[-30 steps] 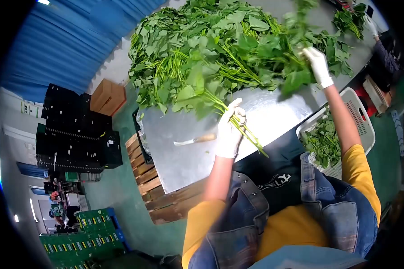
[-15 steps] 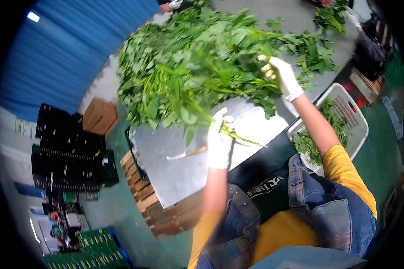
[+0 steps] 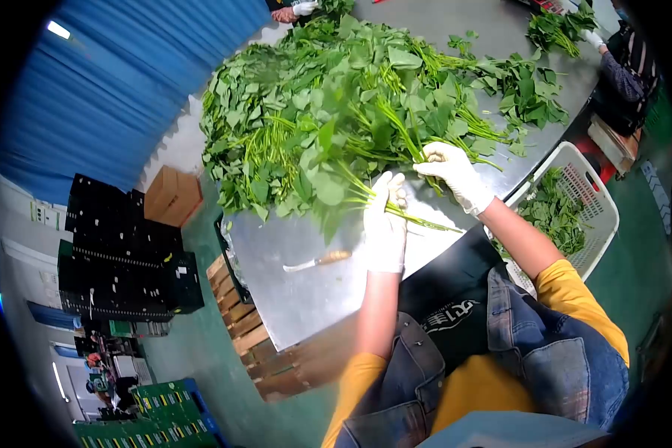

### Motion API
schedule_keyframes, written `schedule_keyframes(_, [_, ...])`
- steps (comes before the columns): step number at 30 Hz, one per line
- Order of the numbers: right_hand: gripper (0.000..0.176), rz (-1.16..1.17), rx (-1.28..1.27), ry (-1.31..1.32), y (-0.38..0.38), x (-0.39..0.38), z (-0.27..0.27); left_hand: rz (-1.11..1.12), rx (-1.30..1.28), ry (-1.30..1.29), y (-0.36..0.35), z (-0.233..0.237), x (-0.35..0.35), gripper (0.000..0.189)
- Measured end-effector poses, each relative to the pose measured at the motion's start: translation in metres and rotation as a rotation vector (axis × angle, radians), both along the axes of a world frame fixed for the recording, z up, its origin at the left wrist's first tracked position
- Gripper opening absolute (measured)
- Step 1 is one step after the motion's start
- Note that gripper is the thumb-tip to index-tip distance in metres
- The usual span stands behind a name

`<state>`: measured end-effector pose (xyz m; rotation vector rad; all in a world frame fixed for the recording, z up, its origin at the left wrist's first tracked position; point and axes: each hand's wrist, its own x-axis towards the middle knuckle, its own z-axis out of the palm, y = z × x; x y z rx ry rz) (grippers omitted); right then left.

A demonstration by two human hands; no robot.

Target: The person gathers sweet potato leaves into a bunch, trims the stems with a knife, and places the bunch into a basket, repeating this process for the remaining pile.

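Observation:
White gloves cover both my hands. My left hand [image 3: 385,224] is closed around a bunch of leafy green stems [image 3: 358,196], leaves pointing up and left, cut ends sticking out to the right. Close by on the right, my right hand [image 3: 449,170] pinches another few leafy stems [image 3: 403,134] at the near edge of the pile. That large pile of leafy greens [image 3: 276,112] spreads over the metal table [image 3: 276,299]. Left of my left hand, a knife [image 3: 317,260] with a light wooden handle lies flat on the metal.
A white plastic basket [image 3: 603,216] holding greens stands by my right side. Across the table, a co-worker's gloved hand [image 3: 593,39] holds a bunch; another gloved hand [image 3: 305,8] shows at the top. Black crates [image 3: 119,246], a cardboard box [image 3: 172,196] and a wooden pallet [image 3: 246,332] stand left.
My right hand has come down and toward me from over the pile and now pinches stems. My left hand, still holding its bunch, has shifted slightly right.

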<state>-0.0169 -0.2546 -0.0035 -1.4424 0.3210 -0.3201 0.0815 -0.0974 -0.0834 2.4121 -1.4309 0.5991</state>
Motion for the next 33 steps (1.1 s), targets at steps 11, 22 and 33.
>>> schedule_keyframes(11, [0.009,-0.033,-0.305,-0.056,0.029,-0.007,-0.008,-0.075,-1.004,1.205,-0.007,0.022,-0.022,0.031])
schedule_keyframes(22, [0.017,-0.069,-0.592,0.033,0.043,-0.012,-0.018,0.153,-1.065,1.303,-0.011,0.007,-0.016,0.013])
schedule_keyframes(33, [0.018,0.022,-0.044,-0.072,0.023,-0.001,-0.026,0.055,-1.021,1.139,-0.015,0.045,-0.033,0.009])
